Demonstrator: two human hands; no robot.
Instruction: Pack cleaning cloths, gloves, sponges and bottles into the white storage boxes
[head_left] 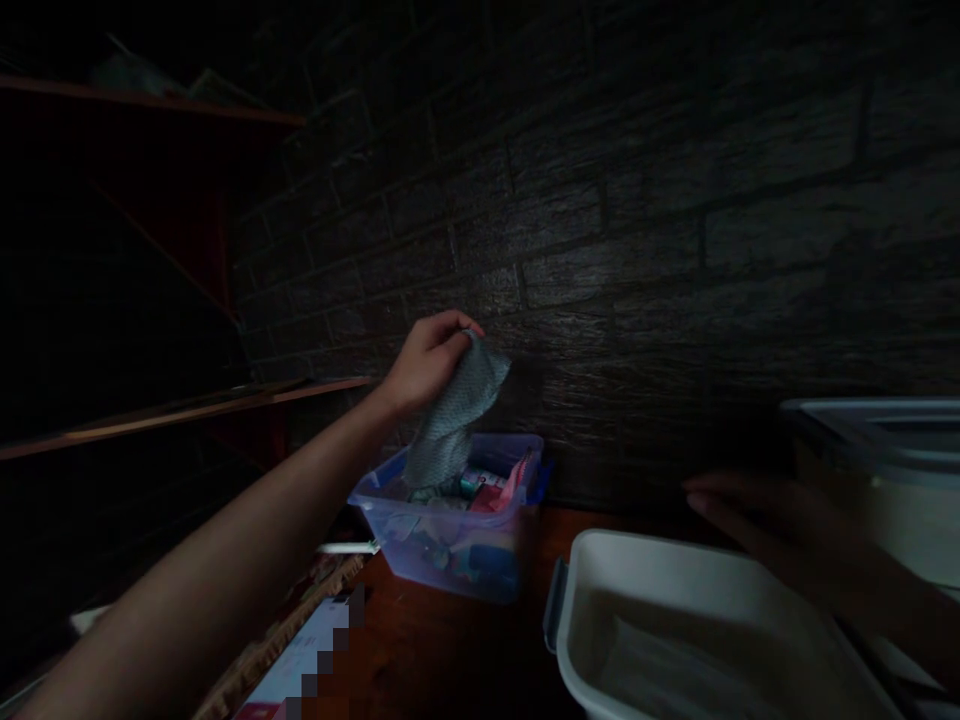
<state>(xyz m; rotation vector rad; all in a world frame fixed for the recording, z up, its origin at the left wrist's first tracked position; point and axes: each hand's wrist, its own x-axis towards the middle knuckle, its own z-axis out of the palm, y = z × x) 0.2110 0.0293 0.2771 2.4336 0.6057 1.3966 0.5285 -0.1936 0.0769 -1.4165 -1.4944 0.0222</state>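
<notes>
A greyish-green textured cloth point(461, 415) hangs from my left hand point(431, 360), its upper edge pinched between thumb and fingers. The cloth's lower end dips into a see-through bluish plastic bin point(450, 535). Inside that bin are a small can-like container point(481, 483) with a teal label and a pink item point(499, 495); other contents are blurred by the wall. On the right, my right hand point(765, 520) hovers over the far right side of a white plastic tub point(660, 550). Its fingers are stretched out, dim and slightly blurred, and I see nothing in them.
Both containers stand on a reddish-brown wooden surface point(420, 640) against a dark brick-patterned wall point(562, 250). Behind my right hand is another lidded box point(885, 430). Wooden shelves point(225, 405) jut out at left. A printed sheet point(304, 650) lies near my left forearm.
</notes>
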